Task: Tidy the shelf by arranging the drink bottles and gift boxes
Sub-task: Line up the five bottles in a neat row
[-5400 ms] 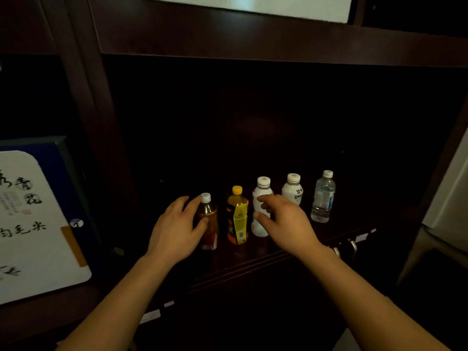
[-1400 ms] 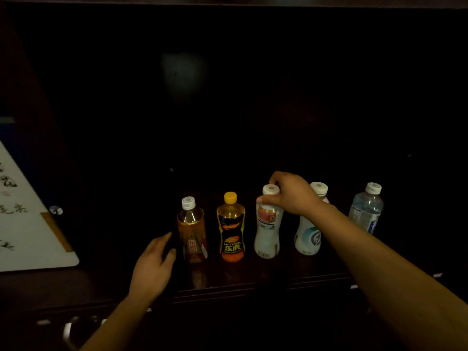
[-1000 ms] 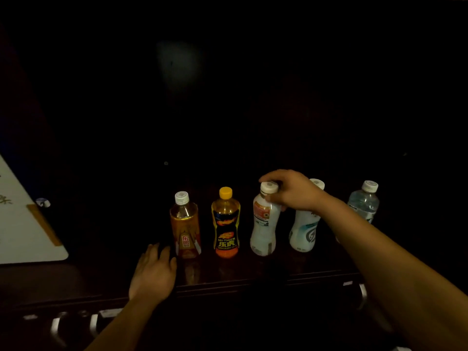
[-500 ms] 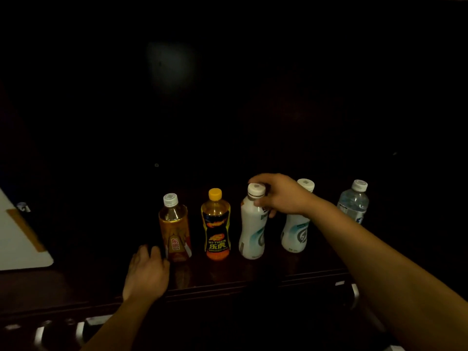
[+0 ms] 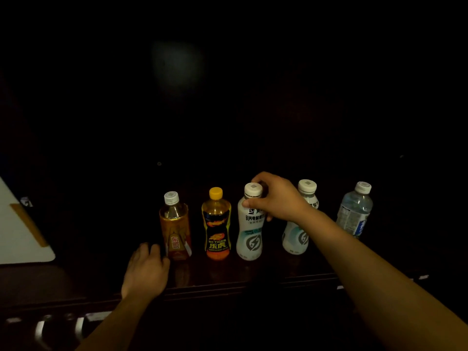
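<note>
Your right hand (image 5: 277, 198) grips the white curvy plastic bottle's (image 5: 250, 231) neck, its twin (image 5: 298, 231) and the yellow-capped orange bottle (image 5: 216, 224) flanking; your left hand (image 5: 145, 271) rests loosely spread on the dark wooden shelf (image 5: 228, 282)

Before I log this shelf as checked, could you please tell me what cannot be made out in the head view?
- Shelf interior behind the bottles: lost in darkness.
- Second white bottle: label partly covered by the right hand and forearm.
- Gift box: cut off by the left edge.
- Clear water bottle: label print too small and dim.
- Left hand: whether it touches the amber bottle is unclear.
</note>
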